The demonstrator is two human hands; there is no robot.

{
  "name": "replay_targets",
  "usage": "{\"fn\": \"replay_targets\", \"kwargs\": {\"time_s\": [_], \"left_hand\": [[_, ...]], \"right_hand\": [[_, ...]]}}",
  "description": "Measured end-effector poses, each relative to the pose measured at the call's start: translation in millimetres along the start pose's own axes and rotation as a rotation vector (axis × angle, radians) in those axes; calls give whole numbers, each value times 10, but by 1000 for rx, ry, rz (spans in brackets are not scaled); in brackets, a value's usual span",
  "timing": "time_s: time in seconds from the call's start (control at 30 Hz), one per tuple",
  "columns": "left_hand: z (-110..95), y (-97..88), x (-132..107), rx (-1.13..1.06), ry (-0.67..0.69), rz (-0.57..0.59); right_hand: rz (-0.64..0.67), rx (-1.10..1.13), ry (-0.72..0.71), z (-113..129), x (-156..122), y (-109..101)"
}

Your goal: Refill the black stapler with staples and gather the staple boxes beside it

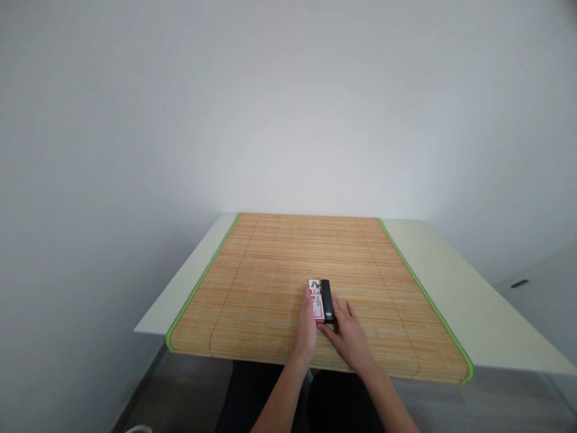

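Observation:
A small white-and-pink printed box (pixel 316 304) lies flat on the bamboo mat (pixel 279 258), close to its front edge. Directly along its right side is a slim black oblong object (pixel 327 300) with a small light marking at its near end; its exact kind cannot be made out. My left hand (pixel 307 328) stands on edge against the left side of the box, fingers straight and together. On the other side, my right hand (pixel 349 337) rests with fingers spread, fingertips by the black object's right side and thumb near the lower ends of both things.
The mat has green-trimmed edges and covers the middle of a white table (pixel 451 270), hanging slightly over the front. A white wall (pixel 306 120) rises behind the table. A dark handle (pixel 520 283) shows on a white surface at the right.

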State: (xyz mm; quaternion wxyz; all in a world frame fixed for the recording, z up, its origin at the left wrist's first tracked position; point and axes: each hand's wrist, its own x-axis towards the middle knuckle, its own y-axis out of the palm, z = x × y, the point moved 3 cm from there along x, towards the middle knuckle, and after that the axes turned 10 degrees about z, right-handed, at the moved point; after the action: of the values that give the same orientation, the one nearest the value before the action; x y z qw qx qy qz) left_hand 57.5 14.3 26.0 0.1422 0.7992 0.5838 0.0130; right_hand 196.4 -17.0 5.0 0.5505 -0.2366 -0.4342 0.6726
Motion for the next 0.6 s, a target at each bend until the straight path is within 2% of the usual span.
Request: {"fn": "replay_targets", "kwargs": {"time_s": [0.13,0.27,0.47,0.6], "left_hand": [[2,205,60,-74,-9,32],[32,536,194,-196,-12,97],[147,1073,477,-383,17,224],[209,1361,612,-472,62,295]], "right_hand": [[30,-15,28,-174,-49,-94],[27,-31,61,-488,-162,-259],[-11,-52,142,-966,-355,-655],[-3,-58,175,-1218,-443,-939]]}}
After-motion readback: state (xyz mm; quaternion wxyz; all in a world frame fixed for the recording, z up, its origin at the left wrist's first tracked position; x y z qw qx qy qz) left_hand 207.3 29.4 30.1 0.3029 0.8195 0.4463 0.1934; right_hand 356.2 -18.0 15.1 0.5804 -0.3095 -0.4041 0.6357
